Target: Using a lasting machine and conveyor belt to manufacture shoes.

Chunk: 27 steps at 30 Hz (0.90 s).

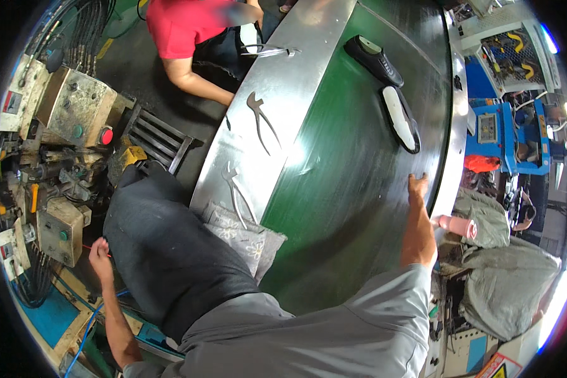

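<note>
My right hand (417, 184) reaches out over the green conveyor belt (334, 183), its fingers apart and nothing in them. Just beyond it on the belt lies a black shoe (412, 134) with a long white surface showing. Farther off sits another black shoe (379, 63), laced, with something pale in its opening. Low at the left, my left hand (99, 253) is beside my dark-trousered leg, near a soiled machine box (62, 233). Its fingers are curled, and a thin red thing sticks out on both sides of them; its kind is too small to make out.
Along the belt's left runs a metal ledge (217, 167) with pincers (262, 120), more pincers (236, 192) and a patterned grey cloth (242, 236). A co-worker in a red shirt (186, 28) sits across. A pink bottle (458, 225) lies at the belt's right edge.
</note>
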### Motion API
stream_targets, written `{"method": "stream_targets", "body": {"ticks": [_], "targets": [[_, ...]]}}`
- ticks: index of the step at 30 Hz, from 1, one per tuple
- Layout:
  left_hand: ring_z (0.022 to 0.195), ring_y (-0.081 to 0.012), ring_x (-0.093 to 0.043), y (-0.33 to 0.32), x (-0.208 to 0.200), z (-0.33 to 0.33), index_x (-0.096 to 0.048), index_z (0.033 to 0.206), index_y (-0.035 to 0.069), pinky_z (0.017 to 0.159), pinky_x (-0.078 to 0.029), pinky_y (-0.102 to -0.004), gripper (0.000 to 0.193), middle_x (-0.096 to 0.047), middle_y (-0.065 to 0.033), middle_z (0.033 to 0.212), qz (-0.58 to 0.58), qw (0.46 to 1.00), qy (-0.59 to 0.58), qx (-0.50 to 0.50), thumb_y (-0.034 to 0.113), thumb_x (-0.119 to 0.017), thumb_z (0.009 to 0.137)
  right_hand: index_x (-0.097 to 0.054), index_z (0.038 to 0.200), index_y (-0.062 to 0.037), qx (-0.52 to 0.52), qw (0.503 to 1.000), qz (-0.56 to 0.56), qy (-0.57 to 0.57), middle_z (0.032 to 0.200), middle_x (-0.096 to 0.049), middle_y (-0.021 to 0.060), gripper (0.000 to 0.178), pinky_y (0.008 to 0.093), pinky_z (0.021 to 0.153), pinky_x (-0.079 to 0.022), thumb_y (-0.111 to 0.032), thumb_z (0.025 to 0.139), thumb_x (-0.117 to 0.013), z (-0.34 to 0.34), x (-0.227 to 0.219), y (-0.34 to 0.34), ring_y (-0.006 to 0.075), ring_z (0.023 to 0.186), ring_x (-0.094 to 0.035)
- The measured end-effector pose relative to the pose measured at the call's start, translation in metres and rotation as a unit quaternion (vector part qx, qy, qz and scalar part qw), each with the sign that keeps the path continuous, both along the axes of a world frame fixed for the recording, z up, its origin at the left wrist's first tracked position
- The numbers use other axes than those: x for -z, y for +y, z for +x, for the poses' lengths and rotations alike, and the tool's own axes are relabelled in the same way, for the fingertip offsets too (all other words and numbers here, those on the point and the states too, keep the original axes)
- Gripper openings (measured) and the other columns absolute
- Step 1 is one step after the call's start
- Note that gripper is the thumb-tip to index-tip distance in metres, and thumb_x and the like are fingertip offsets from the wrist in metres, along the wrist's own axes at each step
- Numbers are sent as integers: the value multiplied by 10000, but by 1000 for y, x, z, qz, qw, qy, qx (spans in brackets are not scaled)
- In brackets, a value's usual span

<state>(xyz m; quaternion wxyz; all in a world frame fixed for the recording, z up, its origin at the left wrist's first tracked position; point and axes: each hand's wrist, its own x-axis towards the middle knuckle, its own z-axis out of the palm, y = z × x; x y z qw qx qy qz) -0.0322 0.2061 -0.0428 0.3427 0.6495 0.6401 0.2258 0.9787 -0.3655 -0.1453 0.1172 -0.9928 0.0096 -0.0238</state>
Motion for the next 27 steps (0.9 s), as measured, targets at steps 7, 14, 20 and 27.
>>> {"method": "stream_targets", "body": {"ticks": [7, 14, 20, 27], "targets": [[677, -139, -568, -64, -32, -77, -671, 940, 12, 624, -499, -319, 110, -600, -25, 779, 40, 976, 215, 11, -8, -596, 1017, -308, 1718, -119, -4, 998, -67, 17, 1668, -394, 352, 1063, 543, 1312, -263, -428, 824, -792, 98, -25, 56, 564, 1593, -232], [653, -138, -578, -54, -45, -51, -653, 1043, -9, 575, -477, -312, 181, -615, -40, 798, -104, 989, 96, -45, -50, -477, 1051, -224, 1699, 9, -130, 949, 279, 65, 1578, -520, 339, 1199, 438, 1213, -410, -478, 841, -905, 91, 6, 119, 424, 1468, -535], [775, -117, -606, 21, -53, 7, -727, 1063, 1, 696, -500, -296, 213, -646, -24, 844, -56, 977, 169, 118, -50, -527, 1010, -216, 1706, -35, -25, 961, 271, 46, 1491, -569, 389, 1130, 496, 1165, -456, -496, 888, -845, -56, -11, 152, 515, 1382, -584], [1132, -225, -722, 15, -75, 82, -671, 1333, -66, 1031, -582, -369, 288, -739, -144, 1212, -44, 994, 59, 78, 63, -493, 1147, -175, 1715, -53, -29, 977, 82, 192, 1478, -544, 414, 1209, 568, 1147, -465, -508, 829, -861, -273, -49, 129, 528, 1363, -578]]}}
